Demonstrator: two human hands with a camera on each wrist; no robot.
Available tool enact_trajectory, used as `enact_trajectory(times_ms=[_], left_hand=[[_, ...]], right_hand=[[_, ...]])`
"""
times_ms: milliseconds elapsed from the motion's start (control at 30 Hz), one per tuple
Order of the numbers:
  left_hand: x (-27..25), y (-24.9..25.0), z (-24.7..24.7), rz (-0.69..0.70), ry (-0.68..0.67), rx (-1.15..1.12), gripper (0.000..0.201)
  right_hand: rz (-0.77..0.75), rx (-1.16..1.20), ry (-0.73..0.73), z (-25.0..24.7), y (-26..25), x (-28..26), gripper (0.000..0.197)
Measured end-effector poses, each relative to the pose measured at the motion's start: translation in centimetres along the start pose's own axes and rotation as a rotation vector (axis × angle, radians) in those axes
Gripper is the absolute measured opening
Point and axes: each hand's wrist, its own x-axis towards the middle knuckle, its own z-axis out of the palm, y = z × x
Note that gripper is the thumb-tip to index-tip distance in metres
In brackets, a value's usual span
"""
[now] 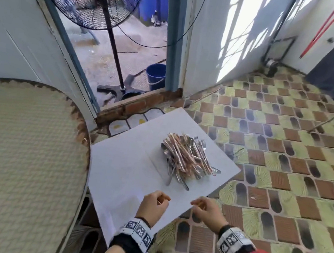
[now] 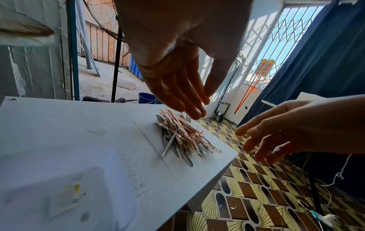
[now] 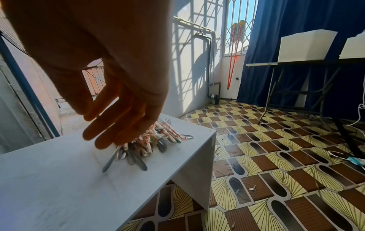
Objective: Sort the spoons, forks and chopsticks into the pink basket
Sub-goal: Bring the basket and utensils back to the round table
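On white table (image 1: 120, 162): chopsticks (image 1: 181, 153), no legible labels.

Low white table (image 1: 128, 163) on patterned tile floor (image 1: 283, 160). On its far right part, one mixed heap: wrapped chopsticks (image 1: 185, 155) atop spoons (image 1: 170, 168), forks (image 1: 200, 142) at far edge.
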Motion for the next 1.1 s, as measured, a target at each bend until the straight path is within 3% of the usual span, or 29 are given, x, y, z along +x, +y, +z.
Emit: enact_trajectory(times_ms=[233, 600, 767, 933, 1100], left_hand=[[12.4, 2.7, 1.1, -0.072, 0.093, 0.029, 0.006], [25.9, 1.9, 4.1, -0.279, 0.208, 0.014, 0.03], [29.8, 0.5, 6.3, -0.387, 0.254, 0.0, 0.047], [30.7, 0.2, 7.3, -0.405, 0.344, -0.011, 0.027], [30.1, 0.5, 7.2, -0.413, 0.402, -0.173, 0.015]], right_hand=[[0.042, -0.003, 0.07, -3.3, -1.8, 13.0, 0.016], [0.047, -0.098, 0.148, -4.1, -1.8, 27.5, 0.023], [0.021, -0.177, 0.083, -2.3, -0.8, 30.8, 0.022], [-0.036, -0.199, 0.079, -1.4, -0.6, 31.4, 0.017], [0.016, 0.026, 0.084, -2.1, -1.2, 31.2, 0.008]])
